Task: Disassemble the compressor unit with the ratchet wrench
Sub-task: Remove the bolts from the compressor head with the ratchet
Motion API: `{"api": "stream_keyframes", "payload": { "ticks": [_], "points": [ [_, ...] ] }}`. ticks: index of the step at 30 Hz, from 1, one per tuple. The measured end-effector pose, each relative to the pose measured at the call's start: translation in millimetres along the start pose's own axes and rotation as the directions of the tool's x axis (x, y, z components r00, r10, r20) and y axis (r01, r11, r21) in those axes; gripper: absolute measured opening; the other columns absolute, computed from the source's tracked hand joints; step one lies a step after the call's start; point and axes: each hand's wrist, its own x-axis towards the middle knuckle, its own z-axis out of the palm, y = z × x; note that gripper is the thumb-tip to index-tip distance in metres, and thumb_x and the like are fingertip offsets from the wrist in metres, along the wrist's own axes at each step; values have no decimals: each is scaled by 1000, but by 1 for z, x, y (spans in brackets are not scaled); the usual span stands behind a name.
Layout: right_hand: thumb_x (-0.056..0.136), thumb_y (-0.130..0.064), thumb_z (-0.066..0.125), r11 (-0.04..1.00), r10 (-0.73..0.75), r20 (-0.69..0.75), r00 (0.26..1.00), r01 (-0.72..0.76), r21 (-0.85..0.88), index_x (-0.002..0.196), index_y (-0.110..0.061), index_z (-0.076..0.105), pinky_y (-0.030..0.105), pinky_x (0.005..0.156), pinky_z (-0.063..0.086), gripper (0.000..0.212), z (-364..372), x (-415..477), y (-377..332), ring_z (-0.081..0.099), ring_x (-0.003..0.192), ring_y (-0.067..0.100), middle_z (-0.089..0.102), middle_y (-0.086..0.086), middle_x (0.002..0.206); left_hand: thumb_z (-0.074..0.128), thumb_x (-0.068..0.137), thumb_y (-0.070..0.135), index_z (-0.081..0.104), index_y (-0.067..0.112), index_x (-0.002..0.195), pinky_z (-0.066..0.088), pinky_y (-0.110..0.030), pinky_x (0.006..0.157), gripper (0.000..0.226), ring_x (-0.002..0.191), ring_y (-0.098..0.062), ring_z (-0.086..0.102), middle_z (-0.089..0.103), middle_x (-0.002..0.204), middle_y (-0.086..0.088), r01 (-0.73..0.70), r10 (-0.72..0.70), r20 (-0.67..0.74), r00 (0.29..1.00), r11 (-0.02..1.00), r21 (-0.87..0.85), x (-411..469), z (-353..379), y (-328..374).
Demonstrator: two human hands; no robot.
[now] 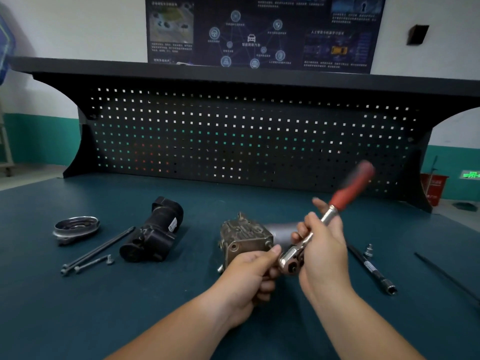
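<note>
Head view of the workbench. The left hand [249, 276] grips the near lower corner of the grey-bronze cast-metal compressor unit [244, 237], fingers curled under it and thumb laid along its edge. The compressor unit stands at the middle of the dark teal bench mat [181, 307]. The right hand [322, 250] is wrapped round the chrome shank of the red-handled ratchet wrench [348, 193], with one finger sticking out beside the shank. The wrench head sits between the two hands at the unit's near right corner, and its blurred red grip slants up and to the right. Whether the head is seated on a fastener cannot be told. To the left lie a black cylindrical motor housing [153, 232], a round silver metal cover [75, 227], and long dark bolts [96, 250] with a small screw [109, 259] beside them. To the right lie a black extension bar with a socket end [371, 268], a small conical metal fitting [368, 250] and a thin black rod [446, 276]. A black perforated pegboard [246, 136] backs the bench.
</note>
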Motion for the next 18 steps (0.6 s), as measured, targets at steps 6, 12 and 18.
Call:
{"api": "stream_keyframes", "payload": {
  "ticks": [6,12,18],
  "points": [
    [90,-15,56,799,-137,655,744,473,-370,110,-42,54,10,73,37,33,4,-9,-9,46,71,-5,45,-12,78,47,95,18,48,20,55,20,-16,40,40,40,-5,28,41,49,7,12,-12,26,1000,1000,8,1,-3,-2],
    [79,-19,62,761,-207,631,747,528,-376,110,-45,54,12,78,40,41,5,-16,-5,52,83,-1,53,-9,88,46,90,14,53,21,51,21,-16,41,40,41,-4,27,37,49,7,36,-35,34,999,999,-12,1,-3,0],
    [99,-10,41,988,-129,99,987,136,-68,102,-28,55,11,51,41,23,8,-17,4,46,53,-2,50,-14,63,51,94,20,49,19,45,16,-13,37,50,35,-1,25,34,44,10,52,-51,12,999,994,-93,1,-3,1]
  ]
}}
